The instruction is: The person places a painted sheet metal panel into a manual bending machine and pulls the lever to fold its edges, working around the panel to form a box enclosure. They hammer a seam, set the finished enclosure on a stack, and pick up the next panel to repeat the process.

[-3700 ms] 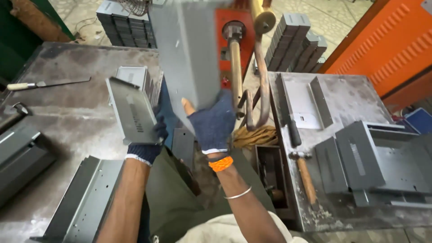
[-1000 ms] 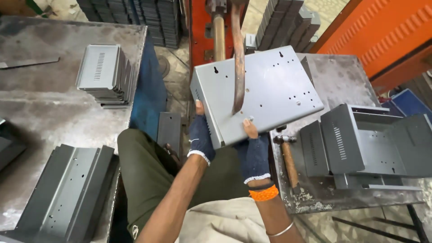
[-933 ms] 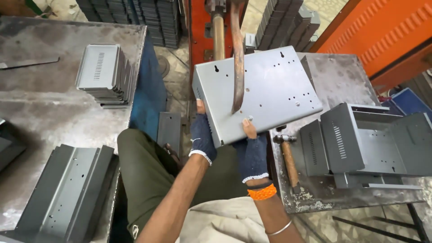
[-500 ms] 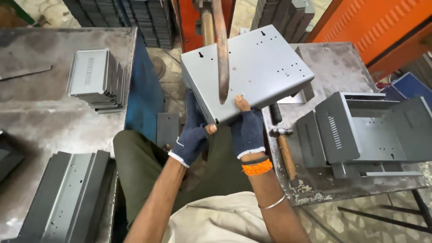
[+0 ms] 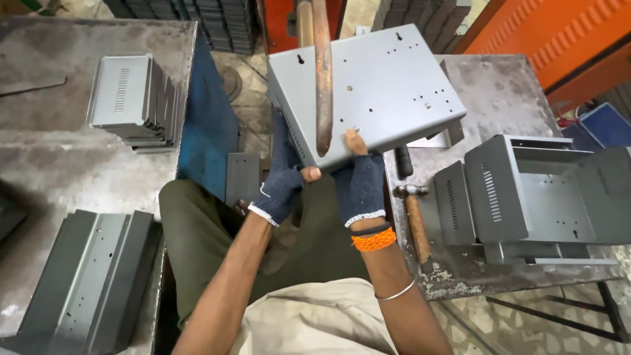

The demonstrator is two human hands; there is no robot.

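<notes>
Both hands grip one grey metal panel (image 5: 374, 92) by its near corner, which points toward six o'clock. The left hand (image 5: 284, 181), in a dark fingerless glove, is closed around the folded side edge at the panel's seven o'clock side, thumb on the corner. The right hand (image 5: 359, 177), gloved the same way with an orange band at the wrist, clamps the same corner from below, its bare thumb pressed flat on the top face. The panel is held in the air between the two counters, its drilled face up and tilted. It looks roughly square, so its long axis is hard to tell; the edge that bears a keyhole slot runs from about ten o'clock to four o'clock. A rusty rod (image 5: 322, 72) hangs upright over the panel, its tip just beside the right thumb; whether it touches the face is unclear. On the right counter (image 5: 493, 85), at three o'clock, stand grey boxes (image 5: 526, 190), with a hammer (image 5: 413, 217) lying beside them. On the left counter (image 5: 59, 171), at nine o'clock, sits a stack of covers (image 5: 131, 98).
</notes>
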